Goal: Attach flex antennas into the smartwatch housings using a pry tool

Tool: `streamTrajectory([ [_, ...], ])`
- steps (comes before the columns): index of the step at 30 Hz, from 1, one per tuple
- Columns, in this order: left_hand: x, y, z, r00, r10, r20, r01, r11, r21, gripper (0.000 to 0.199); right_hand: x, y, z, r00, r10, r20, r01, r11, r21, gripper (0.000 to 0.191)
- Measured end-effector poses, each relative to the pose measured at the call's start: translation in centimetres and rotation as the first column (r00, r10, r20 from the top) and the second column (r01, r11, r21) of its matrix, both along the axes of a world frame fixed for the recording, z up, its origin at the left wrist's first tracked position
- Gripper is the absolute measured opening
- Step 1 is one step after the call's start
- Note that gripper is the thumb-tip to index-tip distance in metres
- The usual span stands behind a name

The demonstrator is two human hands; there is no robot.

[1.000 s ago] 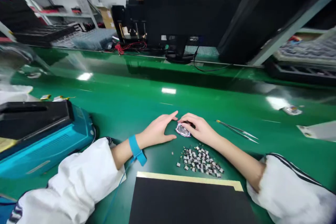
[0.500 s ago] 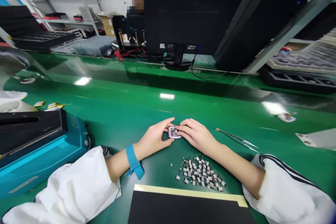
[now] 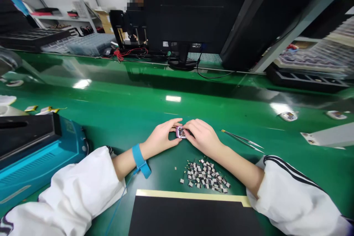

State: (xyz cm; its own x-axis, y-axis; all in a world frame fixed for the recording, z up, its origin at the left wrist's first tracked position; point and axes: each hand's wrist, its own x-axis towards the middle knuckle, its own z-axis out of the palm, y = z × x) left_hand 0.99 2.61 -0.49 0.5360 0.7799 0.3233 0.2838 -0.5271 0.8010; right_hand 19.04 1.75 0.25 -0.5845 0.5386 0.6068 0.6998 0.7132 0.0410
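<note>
My left hand [image 3: 163,136] grips the left side of a small purple-rimmed electronic device [image 3: 180,132], its fingers and thumb around the casing. An exposed circuit board faces up inside the rim. From the other side, my right hand [image 3: 203,134] has its fingers curled and its fingertips closed on the right part of the device, partly covering the board. Whether a tiny part sits between those fingertips cannot be seen. A blue wrist strap [image 3: 141,160] with a cord circles my left wrist. Below the hands lies a pile of small grey square components [image 3: 206,176] with thin leads.
Tweezers [image 3: 242,141] lie to the right. A black mat [image 3: 188,215] with a yellow tape edge is in front. At left sits a teal and black machine [image 3: 69,143]. Behind stand a monitor [image 3: 193,11] and another person. White round devices [image 3: 289,116] lie farther right.
My right hand's fingers have shifted and curled more over the device, covering more of the board. The camera view has turned slightly to the right; my left hand keeps its hold.
</note>
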Motion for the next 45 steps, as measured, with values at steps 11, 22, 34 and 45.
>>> streamTrajectory([
  [11, 0.08, -0.26, 0.49, 0.995, -0.057, 0.083, 0.069, 0.987, -0.148, 0.061, 0.28, -0.34, 0.5, 0.996, 0.031, 0.08, -0.04, 0.993, 0.111, 0.012],
  [22, -0.05, -0.25, 0.35, 0.991, -0.109, 0.082, 0.121, 0.98, -0.158, 0.062, 0.18, -0.19, 0.35, 0.999, 0.035, 0.028, -0.037, 0.997, 0.071, 0.018],
  [34, -0.06, -0.16, 0.14, 0.991, -0.124, 0.054, 0.131, 0.978, -0.163, 0.065, -0.06, -0.15, -0.04, 0.997, 0.074, 0.007, -0.074, 0.997, 0.018, 0.024],
  [45, 0.19, -0.61, 0.38, 0.998, -0.041, 0.047, 0.048, 0.982, -0.18, 0.062, -0.15, -0.73, 0.8, 0.995, 0.015, 0.099, -0.016, 1.0, 0.014, 0.022],
])
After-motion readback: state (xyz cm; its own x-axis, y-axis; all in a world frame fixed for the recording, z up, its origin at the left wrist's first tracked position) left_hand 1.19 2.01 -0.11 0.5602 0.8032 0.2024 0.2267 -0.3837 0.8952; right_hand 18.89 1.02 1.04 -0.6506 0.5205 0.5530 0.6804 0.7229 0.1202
